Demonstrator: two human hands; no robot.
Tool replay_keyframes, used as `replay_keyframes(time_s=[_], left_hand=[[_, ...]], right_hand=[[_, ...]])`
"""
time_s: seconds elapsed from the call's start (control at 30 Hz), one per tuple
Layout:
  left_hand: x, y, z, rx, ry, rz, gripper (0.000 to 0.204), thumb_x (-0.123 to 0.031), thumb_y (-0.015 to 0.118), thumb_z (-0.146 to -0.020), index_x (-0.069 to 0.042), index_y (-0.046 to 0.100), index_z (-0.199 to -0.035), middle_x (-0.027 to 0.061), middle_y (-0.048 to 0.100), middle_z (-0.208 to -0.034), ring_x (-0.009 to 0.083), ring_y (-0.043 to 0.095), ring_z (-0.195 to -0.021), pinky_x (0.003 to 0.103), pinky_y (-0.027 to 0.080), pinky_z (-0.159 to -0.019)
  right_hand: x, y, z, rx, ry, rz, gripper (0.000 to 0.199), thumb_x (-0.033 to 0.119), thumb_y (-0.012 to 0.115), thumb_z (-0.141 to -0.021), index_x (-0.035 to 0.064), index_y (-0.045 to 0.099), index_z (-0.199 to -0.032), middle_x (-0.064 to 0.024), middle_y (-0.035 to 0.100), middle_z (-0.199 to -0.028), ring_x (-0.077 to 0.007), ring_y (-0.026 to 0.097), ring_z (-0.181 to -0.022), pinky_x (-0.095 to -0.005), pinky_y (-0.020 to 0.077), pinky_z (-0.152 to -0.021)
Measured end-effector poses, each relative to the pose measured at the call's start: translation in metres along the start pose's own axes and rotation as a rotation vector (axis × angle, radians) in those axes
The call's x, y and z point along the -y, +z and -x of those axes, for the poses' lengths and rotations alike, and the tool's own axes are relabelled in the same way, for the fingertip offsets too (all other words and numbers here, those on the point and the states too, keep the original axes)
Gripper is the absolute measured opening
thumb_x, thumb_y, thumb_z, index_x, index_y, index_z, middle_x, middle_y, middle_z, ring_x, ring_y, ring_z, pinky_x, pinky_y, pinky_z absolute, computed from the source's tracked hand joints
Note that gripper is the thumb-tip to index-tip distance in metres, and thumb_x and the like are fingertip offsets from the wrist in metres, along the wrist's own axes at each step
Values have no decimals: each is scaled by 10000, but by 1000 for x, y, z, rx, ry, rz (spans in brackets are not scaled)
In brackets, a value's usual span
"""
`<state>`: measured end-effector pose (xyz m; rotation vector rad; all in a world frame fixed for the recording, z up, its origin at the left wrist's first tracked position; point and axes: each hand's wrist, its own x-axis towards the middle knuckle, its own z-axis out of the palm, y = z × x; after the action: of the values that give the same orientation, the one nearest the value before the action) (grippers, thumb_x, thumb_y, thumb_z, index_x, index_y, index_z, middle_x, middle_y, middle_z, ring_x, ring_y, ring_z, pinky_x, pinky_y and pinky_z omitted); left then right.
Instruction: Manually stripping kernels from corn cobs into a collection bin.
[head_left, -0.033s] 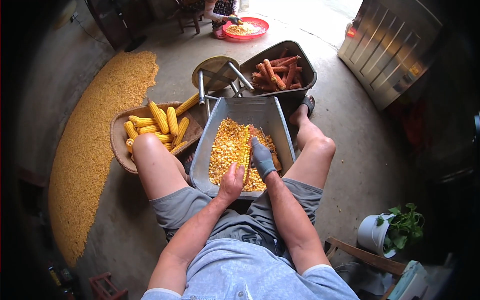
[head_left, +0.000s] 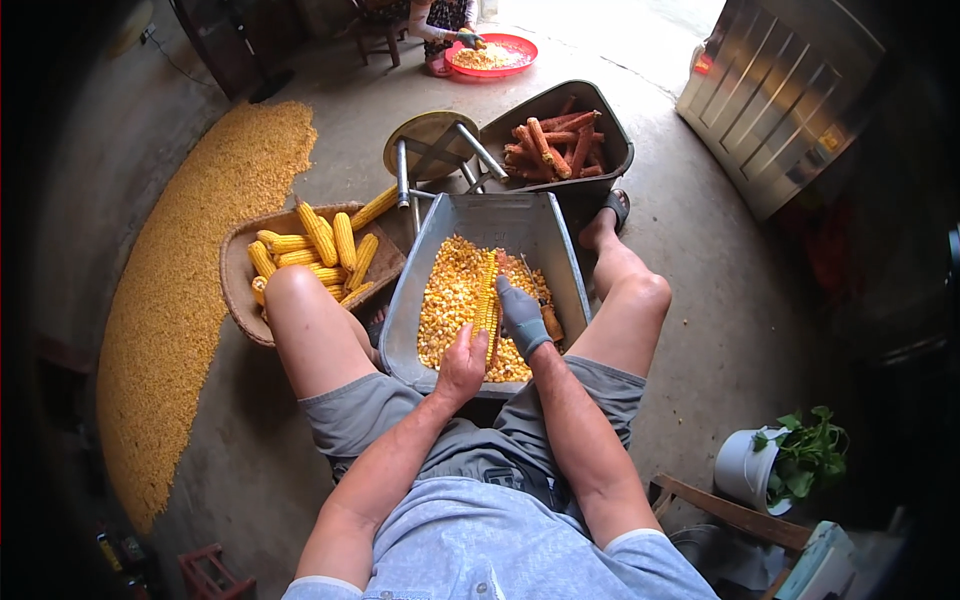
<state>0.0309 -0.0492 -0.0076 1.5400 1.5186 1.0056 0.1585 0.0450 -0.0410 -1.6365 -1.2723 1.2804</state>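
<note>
Concrete floor, metal trough (head_left: 560, 250) of kernels (head_left: 450, 300), basket (head_left: 235, 280) of cobs (head_left: 320, 240)

Nothing has shifted: both hands (head_left: 462, 362) sit on the cob (head_left: 487, 300) over the tray (head_left: 560, 260) exactly as before.

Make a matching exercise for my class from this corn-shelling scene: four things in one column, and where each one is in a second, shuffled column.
Things:
1. Bare reddish cobs
2. Unshelled yellow ears
3. Loose kernels
4. Ear being shelled

Places:
A. In the metal trough between the person's knees
B. Held in the left hand and the gloved right hand
C. In the dark tub beyond the trough
D. In the woven basket by the left knee

Pairs: 1-C, 2-D, 3-A, 4-B
</note>
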Motion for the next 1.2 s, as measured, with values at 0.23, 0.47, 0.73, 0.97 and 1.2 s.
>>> replay_keyframes(time_s=[0.23,0.47,0.73,0.97,1.2], left_hand=[[-10,-4,-4,36,-43,59,537,-373,441,-960,110,485,-1190,320,608,-978,427,597,-980,416,473,-820],[3,0,-5,-37,-36,-21,521,-363,417,-976,116,490,-1168,236,615,-952,315,593,-934,372,451,-835],[13,1,-9,-58,-68,13,507,-338,403,-984,115,476,-1198,239,602,-1032,291,574,-1010,357,433,-882],[1,-4,-11,3,-60,70,536,-364,407,-978,126,471,-1184,287,613,-940,365,612,-933,400,463,-814],[20,0,-14,-154,-40,105,473,-338,380,-998,101,507,-1118,200,596,-994,248,557,-955,346,423,-864]], right_hand=[[-10,5,4,-149,-212,69,494,428,428,-940,-26,571,-807,-157,528,-660,-210,570,-670,-371,438,-634],[3,7,13,-55,46,-72,611,511,419,-913,-66,599,-824,-222,617,-767,-303,604,-725,-394,452,-690],[-5,20,17,-14,-270,184,525,457,360,-948,-6,563,-806,-237,582,-745,-394,548,-687,-453,421,-639],[-10,20,18,-135,-265,171,511,442,357,-959,6,566,-795,-216,586,-737,-370,561,-681,-446,427,-631],[26,17,43,165,14,120,557,493,432,-941,-21,594,-802,-142,585,-705,-232,575,-676,-370,447,-637]])
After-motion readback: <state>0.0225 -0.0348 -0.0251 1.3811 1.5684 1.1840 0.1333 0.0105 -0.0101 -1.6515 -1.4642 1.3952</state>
